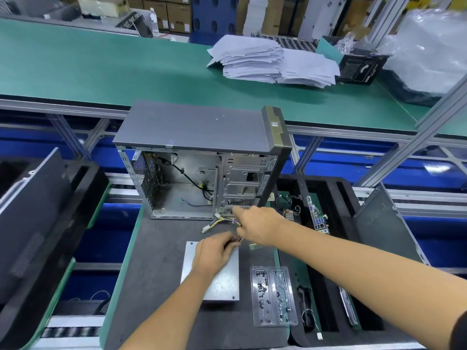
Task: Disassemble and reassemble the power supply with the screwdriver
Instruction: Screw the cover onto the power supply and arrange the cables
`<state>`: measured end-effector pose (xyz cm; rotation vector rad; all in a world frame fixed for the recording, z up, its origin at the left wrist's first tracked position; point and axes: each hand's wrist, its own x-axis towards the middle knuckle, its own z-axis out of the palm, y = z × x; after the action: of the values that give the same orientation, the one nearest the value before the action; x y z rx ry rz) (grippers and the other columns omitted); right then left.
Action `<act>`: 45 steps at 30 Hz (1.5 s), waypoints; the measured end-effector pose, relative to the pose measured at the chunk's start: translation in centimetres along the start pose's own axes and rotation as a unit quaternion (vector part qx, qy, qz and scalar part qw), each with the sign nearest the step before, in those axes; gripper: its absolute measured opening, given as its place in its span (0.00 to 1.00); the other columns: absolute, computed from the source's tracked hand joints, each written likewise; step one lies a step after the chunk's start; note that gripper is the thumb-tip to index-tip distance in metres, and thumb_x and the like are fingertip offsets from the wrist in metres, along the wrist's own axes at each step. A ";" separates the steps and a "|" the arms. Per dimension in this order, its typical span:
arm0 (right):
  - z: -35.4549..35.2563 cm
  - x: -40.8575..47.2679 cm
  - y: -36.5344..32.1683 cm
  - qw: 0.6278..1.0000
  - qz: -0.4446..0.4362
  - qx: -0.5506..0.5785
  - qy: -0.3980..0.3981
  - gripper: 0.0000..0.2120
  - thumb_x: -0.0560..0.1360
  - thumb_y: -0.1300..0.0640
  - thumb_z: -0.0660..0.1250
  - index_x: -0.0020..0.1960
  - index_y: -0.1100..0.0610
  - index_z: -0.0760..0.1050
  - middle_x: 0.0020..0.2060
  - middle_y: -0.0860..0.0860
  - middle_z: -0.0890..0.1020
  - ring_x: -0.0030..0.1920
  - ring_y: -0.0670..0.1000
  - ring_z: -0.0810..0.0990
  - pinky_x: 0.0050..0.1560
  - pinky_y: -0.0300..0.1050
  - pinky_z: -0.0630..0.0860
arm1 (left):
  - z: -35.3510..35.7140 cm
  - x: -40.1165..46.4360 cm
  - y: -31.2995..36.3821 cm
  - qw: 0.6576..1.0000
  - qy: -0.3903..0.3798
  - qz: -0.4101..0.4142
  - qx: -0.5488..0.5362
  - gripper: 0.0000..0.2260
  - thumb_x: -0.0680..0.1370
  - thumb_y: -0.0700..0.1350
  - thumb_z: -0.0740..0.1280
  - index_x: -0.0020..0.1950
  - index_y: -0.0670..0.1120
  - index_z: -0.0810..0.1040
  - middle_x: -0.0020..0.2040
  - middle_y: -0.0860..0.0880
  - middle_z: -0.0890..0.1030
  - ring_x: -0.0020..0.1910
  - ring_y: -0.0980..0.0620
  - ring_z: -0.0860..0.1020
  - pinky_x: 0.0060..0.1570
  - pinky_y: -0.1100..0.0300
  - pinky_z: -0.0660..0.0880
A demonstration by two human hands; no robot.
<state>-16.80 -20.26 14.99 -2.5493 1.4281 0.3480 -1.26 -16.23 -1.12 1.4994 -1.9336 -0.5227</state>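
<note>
The power supply (214,276) is already out of the computer case (202,160): it lies flat on the dark mat of the desk (151,261), just in front of the case's open side, with its wire bundle (222,221) trailing up toward the case opening. The bay inside the case looks bare apart from a few loose cables, so removal appears done; whether the unit itself has been opened cannot be told, and refitting and screwing it back seem to remain.

The left hand (214,251) rests over the far end of the power supply, fingers curled around the wires where they leave the housing. The right hand (257,226) reaches forward from the right with the arm stretched out, its forefinger extended toward the lower edge of the case while the other fingers appear to pinch the same bundle further along.

To the right, a clear plastic tray (274,296) holds small parts, probably screws. No screwdriver can be made out with certainty.
</note>
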 end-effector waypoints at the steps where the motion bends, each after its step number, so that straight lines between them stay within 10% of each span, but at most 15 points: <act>1: -0.1 -0.3 -0.1 0.999 -0.029 -0.030 0.010 0.13 0.76 0.49 0.59 0.55 0.52 0.61 0.37 0.52 0.73 0.41 0.61 0.79 0.33 0.48 0.65 | 0.0 0.0 0.0 1.000 0.004 0.003 0.005 0.10 0.76 0.61 0.66 0.45 0.55 0.76 0.39 0.58 0.81 0.41 0.53 0.77 0.32 0.60 0.66; 7: -1.6 -0.9 -0.7 0.955 -0.231 -0.188 0.012 0.11 0.82 0.48 0.58 0.61 0.51 0.68 0.51 0.54 0.75 0.37 0.59 0.77 0.32 0.50 0.64 | 0.2 -0.1 -0.1 1.000 0.020 -0.004 0.019 0.05 0.74 0.56 0.71 0.43 0.55 0.81 0.35 0.55 0.82 0.37 0.51 0.78 0.30 0.63 0.62; 16: -1.8 0.2 -1.3 0.991 -0.052 -0.116 -0.030 0.18 0.79 0.50 0.60 0.65 0.56 0.64 0.41 0.57 0.78 0.43 0.62 0.81 0.32 0.48 0.63 | 0.1 0.1 0.1 0.999 0.004 -0.027 0.017 0.07 0.75 0.57 0.72 0.49 0.58 0.78 0.37 0.58 0.82 0.41 0.53 0.77 0.32 0.61 0.64; 23: -3.3 0.5 -0.2 0.908 -0.302 -0.288 -0.038 0.08 0.82 0.57 0.55 0.61 0.50 0.64 0.39 0.52 0.79 0.31 0.58 0.74 0.28 0.47 0.61 | 0.1 0.0 0.1 0.999 0.005 -0.033 0.023 0.05 0.74 0.56 0.75 0.44 0.57 0.83 0.36 0.56 0.83 0.36 0.53 0.80 0.32 0.63 0.64; 31: -2.2 0.3 -1.5 0.991 -0.053 -0.100 -0.076 0.18 0.81 0.51 0.60 0.66 0.59 0.64 0.35 0.53 0.73 0.43 0.62 0.80 0.33 0.48 0.63 | 0.0 -0.1 0.1 0.999 0.027 0.017 0.009 0.07 0.76 0.59 0.70 0.47 0.57 0.79 0.33 0.56 0.80 0.35 0.53 0.76 0.30 0.61 0.63; 37: -5.2 1.6 -0.8 0.881 -0.319 -0.340 -0.087 0.17 0.81 0.55 0.57 0.69 0.48 0.62 0.41 0.53 0.79 0.36 0.59 0.77 0.27 0.47 0.60 | 0.2 0.1 -0.2 0.999 0.021 -0.005 0.026 0.02 0.74 0.53 0.75 0.45 0.58 0.83 0.40 0.59 0.85 0.39 0.54 0.80 0.32 0.65 0.69; 45: -1.5 1.2 -2.1 0.985 -0.126 -0.095 -0.065 0.13 0.77 0.62 0.60 0.61 0.58 0.67 0.30 0.50 0.63 0.28 0.53 0.64 0.28 0.46 0.53 | 0.3 -0.1 -0.3 0.999 0.005 -0.034 0.002 0.08 0.76 0.53 0.72 0.43 0.55 0.74 0.32 0.53 0.80 0.32 0.47 0.76 0.29 0.60 0.59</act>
<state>-14.28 -20.55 16.20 -2.7574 1.0554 0.6206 -1.26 -16.22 -1.52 1.5717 -1.8828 -0.5417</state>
